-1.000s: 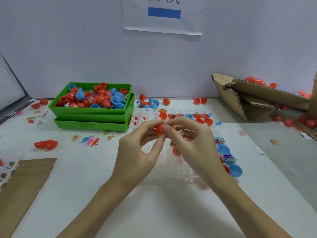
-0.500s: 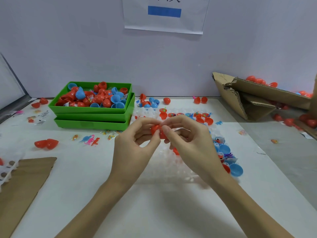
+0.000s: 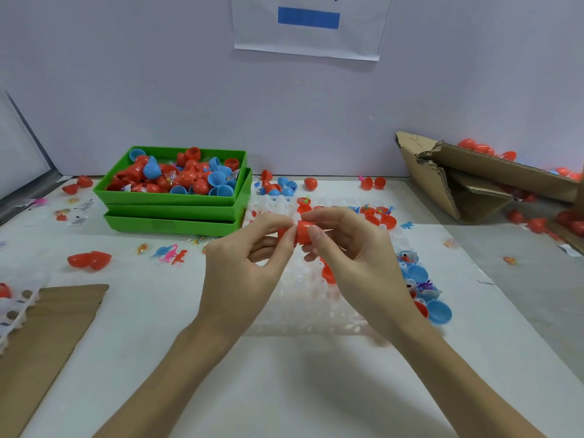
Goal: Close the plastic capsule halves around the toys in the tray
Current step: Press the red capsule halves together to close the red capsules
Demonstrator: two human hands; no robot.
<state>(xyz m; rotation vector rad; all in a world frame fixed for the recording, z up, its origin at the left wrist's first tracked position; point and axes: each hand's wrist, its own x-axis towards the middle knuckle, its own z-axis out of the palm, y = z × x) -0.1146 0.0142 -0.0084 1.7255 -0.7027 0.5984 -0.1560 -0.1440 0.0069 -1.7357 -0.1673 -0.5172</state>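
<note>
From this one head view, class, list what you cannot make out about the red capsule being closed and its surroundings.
- Toy inside the red capsule: hidden by its shell and the fingertips of left hand and right hand.
- Whether the halves are fully seated: seam covered by fingers.
- Wall sign: text cut off by the top edge.
- Clear tray: pockets behind the hands hidden.

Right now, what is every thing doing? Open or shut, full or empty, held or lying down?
Red capsule: held between both hands, its two halves meeting, whether snapped shut I cannot tell.
Left hand: pinches the capsule's left half.
Right hand: pinches the capsule's right half.
Green trays: stacked, top one full of loose red and blue halves.
Blue half: open, lying on the clear tray.
Cardboard box: tipped over, open.
</note>
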